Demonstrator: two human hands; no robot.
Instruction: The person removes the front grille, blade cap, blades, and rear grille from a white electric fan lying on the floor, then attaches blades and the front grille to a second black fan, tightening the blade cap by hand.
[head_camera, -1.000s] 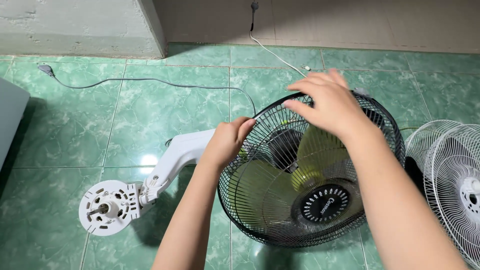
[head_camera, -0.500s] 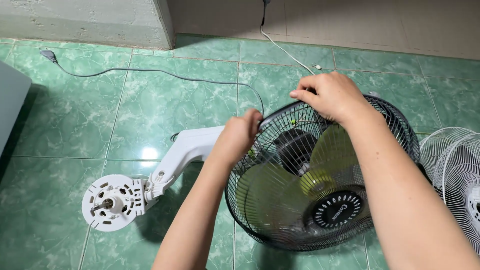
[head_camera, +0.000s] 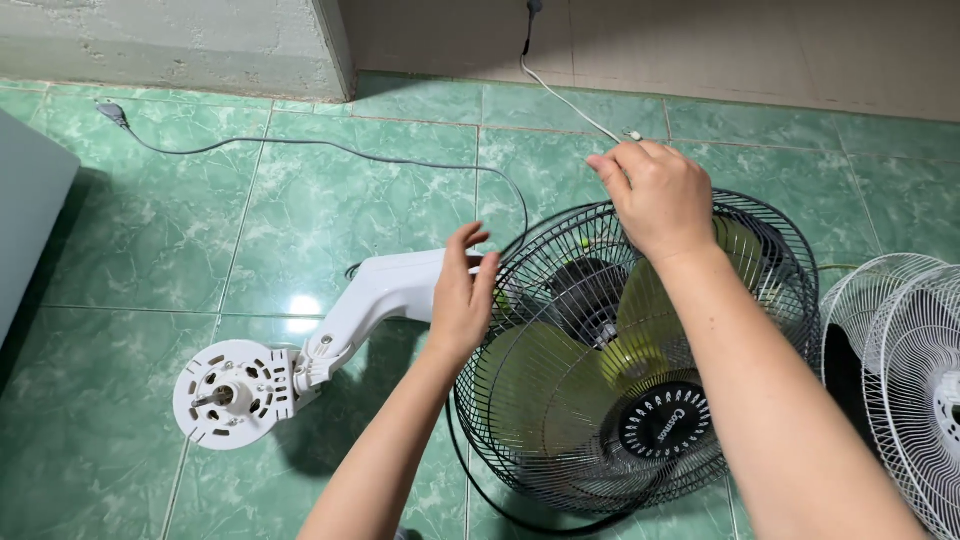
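A white round wall-mount base (head_camera: 237, 392) lies on the green tiled floor (head_camera: 330, 200), its white arm (head_camera: 385, 292) reaching right to the left hand (head_camera: 462, 298) — fingers loosely spread against it. The black fan cage (head_camera: 560, 440), round black label centred, lies under the right hand (head_camera: 660, 198) — curled shut on its top rim. White fan guards (head_camera: 900, 370) lie farthest right.

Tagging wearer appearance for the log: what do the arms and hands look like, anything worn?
Two bare forearms, no sleeves in view. Left hand and right hand wear no gloves, and no rings, watch or wristband show. Fingernails are short and unpainted.
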